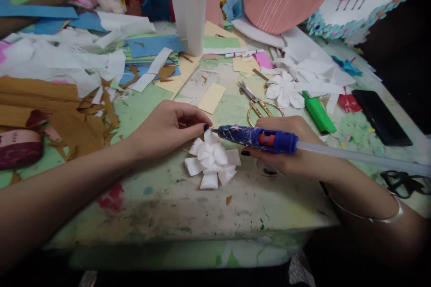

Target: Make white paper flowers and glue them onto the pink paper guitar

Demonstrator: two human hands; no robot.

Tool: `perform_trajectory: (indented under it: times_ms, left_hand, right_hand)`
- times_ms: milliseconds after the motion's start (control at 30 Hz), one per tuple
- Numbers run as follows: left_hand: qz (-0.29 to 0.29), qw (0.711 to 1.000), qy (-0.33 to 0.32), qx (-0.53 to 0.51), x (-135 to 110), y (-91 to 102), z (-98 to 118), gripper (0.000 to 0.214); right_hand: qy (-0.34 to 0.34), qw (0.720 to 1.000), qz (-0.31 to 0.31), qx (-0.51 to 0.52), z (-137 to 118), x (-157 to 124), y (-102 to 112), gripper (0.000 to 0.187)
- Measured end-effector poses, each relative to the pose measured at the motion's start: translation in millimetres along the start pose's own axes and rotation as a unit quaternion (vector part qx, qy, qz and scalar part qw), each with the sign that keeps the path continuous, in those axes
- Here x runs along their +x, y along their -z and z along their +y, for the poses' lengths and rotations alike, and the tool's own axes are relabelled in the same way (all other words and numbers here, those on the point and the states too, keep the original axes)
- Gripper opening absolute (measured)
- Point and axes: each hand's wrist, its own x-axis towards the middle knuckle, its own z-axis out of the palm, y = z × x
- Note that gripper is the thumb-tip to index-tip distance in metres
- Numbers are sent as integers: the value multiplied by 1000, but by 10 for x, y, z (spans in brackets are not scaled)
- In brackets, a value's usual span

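A white paper flower (pixel 212 160) lies on the paint-stained table (pixel 188 206) in front of me. My left hand (pixel 166 128) rests just left of it, fingers pinched on one upper petal. My right hand (pixel 286 145) grips a blue glue gun (pixel 257 138) held sideways, its nozzle pointing left and touching the top of the flower beside my left fingertips. A clear glue stick (pixel 357 158) runs out of the gun's back toward the right.
Gold-handled scissors (pixel 257 103), a second white paper flower (pixel 284 91), a green marker (pixel 318 112) and a black phone (pixel 380 116) lie beyond my right hand. Brown and white paper scraps (pixel 67 94) cover the left. A white tube (pixel 190 6) stands at the back.
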Motion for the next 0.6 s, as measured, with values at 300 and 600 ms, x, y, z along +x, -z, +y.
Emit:
perform_trajectory:
  times_ms: [300, 600]
  left_hand:
    - [7, 1000, -5, 9, 7, 0, 18, 16]
    - [-9, 996, 42, -83, 20, -4, -24, 22]
  right_hand:
    - [0, 1000, 11, 9, 26, -2, -7, 30]
    - [-60, 983, 88, 150, 81, -30, 87, 21]
